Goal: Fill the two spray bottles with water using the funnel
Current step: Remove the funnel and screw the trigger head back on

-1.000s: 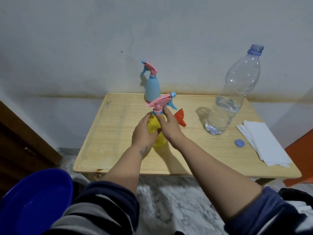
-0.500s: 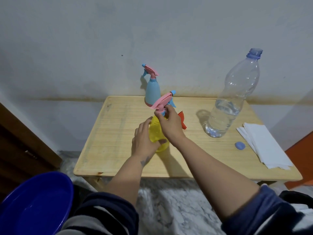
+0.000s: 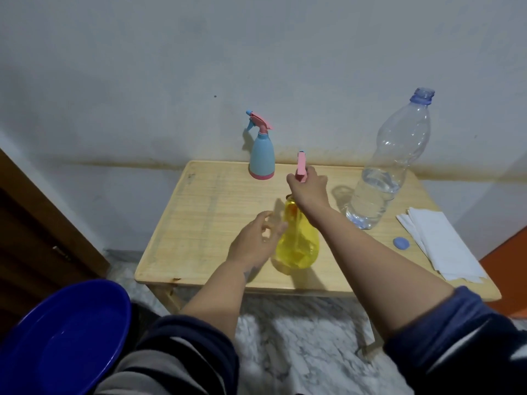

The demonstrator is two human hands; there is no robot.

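Observation:
The yellow spray bottle (image 3: 298, 240) stands on the wooden table (image 3: 205, 212) with its neck uncovered. My right hand (image 3: 308, 189) grips the pink spray head (image 3: 301, 166), lifted above the bottle's neck. Beside the bottle's left flank, my left hand (image 3: 255, 240) has its fingers spread and blurred; whether it touches the bottle I cannot tell. The blue spray bottle (image 3: 261, 155), with its pink head on, stands at the table's back edge. A tall clear water bottle (image 3: 390, 166), uncapped and partly filled, stands at the right. The funnel is hidden behind my right hand.
A blue bottle cap (image 3: 401, 242) lies by a stack of white napkins (image 3: 440, 246) on the table's right side. A blue basin (image 3: 57, 343) sits at lower left beside my lap. A wall runs behind the table; marble floor shows below.
My right hand has lifted the pink spray head off the yellow bottle and raised it. My left hand has loosened from the bottle's body and its fingers have spread.

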